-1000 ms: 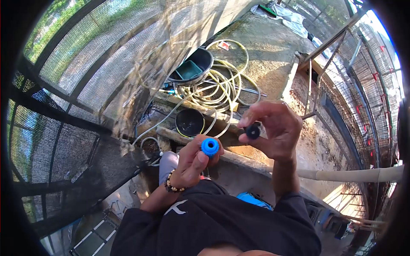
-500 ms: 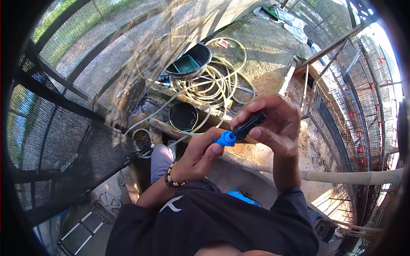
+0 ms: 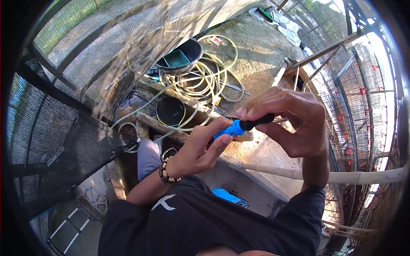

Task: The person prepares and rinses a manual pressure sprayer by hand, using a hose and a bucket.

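In front of my chest, my left hand [image 3: 196, 150] is closed on a blue plastic hose connector [image 3: 232, 128], pinched between thumb and fingers. A beaded bracelet circles that wrist. My right hand [image 3: 301, 121] curls around a black tube-shaped fitting [image 3: 251, 124], gripping it from above and behind. The two pieces meet end to end, in line with each other, and slope up to the right. How deep one sits in the other is hidden. My fingers cover part of both.
A coiled pale yellow hose [image 3: 205, 85] lies on the ground ahead, beside a large black basin [image 3: 192, 51] holding a green tray [image 3: 175, 59]. Nearer stands a black bucket [image 3: 171, 112]. Dark netting [image 3: 51, 141] hangs at left. A bamboo pole [image 3: 341, 176] crosses at right.
The black fitting has come into line with the blue connector and now touches its end; before, it was angled across it. Both hands sit slightly further right in view.
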`<action>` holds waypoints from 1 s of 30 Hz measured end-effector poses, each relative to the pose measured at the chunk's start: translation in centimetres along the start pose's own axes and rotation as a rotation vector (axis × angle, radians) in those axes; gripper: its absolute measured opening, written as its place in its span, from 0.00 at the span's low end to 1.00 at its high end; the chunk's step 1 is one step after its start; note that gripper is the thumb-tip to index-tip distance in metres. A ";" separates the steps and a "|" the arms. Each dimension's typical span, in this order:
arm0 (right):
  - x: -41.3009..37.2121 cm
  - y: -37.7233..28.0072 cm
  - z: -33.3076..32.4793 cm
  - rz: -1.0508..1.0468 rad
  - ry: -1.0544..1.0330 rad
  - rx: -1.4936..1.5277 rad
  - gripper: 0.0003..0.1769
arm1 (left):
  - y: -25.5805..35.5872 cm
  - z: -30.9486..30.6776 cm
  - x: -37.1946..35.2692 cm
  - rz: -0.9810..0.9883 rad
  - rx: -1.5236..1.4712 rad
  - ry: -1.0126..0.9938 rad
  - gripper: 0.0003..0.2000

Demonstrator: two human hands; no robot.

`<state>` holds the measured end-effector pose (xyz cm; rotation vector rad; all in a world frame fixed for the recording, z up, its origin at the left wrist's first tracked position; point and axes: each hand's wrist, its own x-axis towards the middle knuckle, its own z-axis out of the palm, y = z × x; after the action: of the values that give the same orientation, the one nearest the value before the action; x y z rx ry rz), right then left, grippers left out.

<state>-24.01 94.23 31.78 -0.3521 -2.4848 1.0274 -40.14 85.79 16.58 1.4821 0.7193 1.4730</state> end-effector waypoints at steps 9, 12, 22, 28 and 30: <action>1.0 -1.8 -2.0 0.289 -0.128 -0.227 0.10 | -1.0 1.1 0.3 0.003 -0.043 -0.008 0.09; 1.8 -2.3 -2.6 0.179 -0.303 -0.566 0.19 | -1.1 1.6 0.4 0.004 -0.036 -0.020 0.09; 0.8 -2.3 -1.7 0.039 -0.187 -0.636 0.22 | -0.9 1.9 1.0 -0.030 -0.032 -0.009 0.10; 0.6 -3.0 -3.0 0.262 -0.297 -0.631 0.21 | -0.3 1.9 0.8 -0.137 -0.076 -0.075 0.13; 0.3 -2.8 -3.1 0.237 -0.270 -0.673 0.18 | -0.8 2.3 0.7 -0.104 -0.086 -0.061 0.13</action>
<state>-22.97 94.29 35.88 -0.7648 -3.0427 0.2866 -37.63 86.28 16.44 1.3977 0.6784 1.3578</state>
